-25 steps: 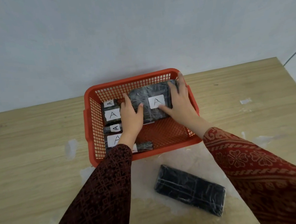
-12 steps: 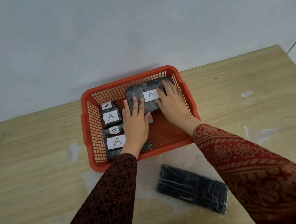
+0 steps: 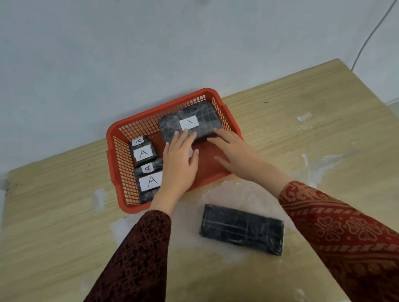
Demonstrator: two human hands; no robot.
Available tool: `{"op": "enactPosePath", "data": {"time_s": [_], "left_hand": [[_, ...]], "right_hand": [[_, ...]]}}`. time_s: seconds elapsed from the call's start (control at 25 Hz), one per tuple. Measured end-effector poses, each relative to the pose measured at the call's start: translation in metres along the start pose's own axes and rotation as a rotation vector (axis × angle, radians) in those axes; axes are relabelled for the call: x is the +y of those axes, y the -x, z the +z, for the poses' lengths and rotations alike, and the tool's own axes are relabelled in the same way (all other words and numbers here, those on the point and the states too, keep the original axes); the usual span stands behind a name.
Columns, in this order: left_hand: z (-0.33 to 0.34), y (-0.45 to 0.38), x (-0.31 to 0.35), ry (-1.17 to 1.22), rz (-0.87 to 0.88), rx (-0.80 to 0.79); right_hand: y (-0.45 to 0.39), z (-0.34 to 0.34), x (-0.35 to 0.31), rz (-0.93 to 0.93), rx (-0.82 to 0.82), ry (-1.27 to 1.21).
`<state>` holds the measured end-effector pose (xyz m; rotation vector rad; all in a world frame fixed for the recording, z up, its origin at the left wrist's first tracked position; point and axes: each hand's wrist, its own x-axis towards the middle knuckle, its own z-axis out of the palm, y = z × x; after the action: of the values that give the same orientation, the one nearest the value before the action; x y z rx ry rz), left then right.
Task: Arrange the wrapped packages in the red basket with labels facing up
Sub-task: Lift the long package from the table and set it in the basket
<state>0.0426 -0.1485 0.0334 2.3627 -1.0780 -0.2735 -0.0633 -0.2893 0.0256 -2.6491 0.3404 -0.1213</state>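
A red mesh basket (image 3: 121, 180) stands at the back of the wooden table. A large dark wrapped package (image 3: 205, 118) with a white "A" label up lies flat in its far right corner. Several smaller labelled packages (image 3: 145, 153) line its left side, labels up. My left hand (image 3: 179, 167) is open, its fingertips touching the large package's near edge. My right hand (image 3: 236, 153) is open over the basket floor, fingertips at the package's near right corner. Another dark package (image 3: 241, 229) lies on the table in front of the basket with no label showing.
The wall rises just behind the basket. A grey cable (image 3: 376, 26) hangs down at the right. The table (image 3: 55, 237) has whitish scuffed patches around the loose package; its right edge runs close to my right sleeve.
The large package went from held between both hands to lying flat in the far right corner. Both hands have slid back off it toward me, fingers spread.
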Motion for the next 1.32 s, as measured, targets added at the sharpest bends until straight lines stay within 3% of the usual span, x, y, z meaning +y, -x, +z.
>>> {"op": "enactPosePath", "data": {"time_s": [0.2,0.36,0.52,0.68,0.8,1.0,1.32], "left_hand": [[0.016,0.093,0.013,0.089,0.250,-0.015],[0.035,0.133,-0.004,-0.001,0.192,-0.231],[0.050,0.147,-0.024,-0.150,0.174,-0.393],[0.059,0.149,-0.032,-0.194,0.198,-0.364],[0.060,0.149,-0.030,-0.088,0.139,-0.281],[0.026,0.122,-0.012,0.248,0.092,-0.097],[-0.046,0.068,-0.013,0.450,0.019,0.124]], "right_hand": [[0.103,0.009,-0.004,-0.099,0.081,-0.039],[0.174,0.037,0.003,0.008,-0.142,-0.013],[0.201,0.059,0.012,-0.023,-0.285,0.177],[0.196,0.060,0.018,-0.028,-0.262,0.200],[0.187,0.043,0.022,-0.001,-0.299,0.035],[0.158,-0.009,0.019,0.035,-0.119,-0.346],[0.065,-0.052,-0.004,0.141,0.317,-0.737]]}}
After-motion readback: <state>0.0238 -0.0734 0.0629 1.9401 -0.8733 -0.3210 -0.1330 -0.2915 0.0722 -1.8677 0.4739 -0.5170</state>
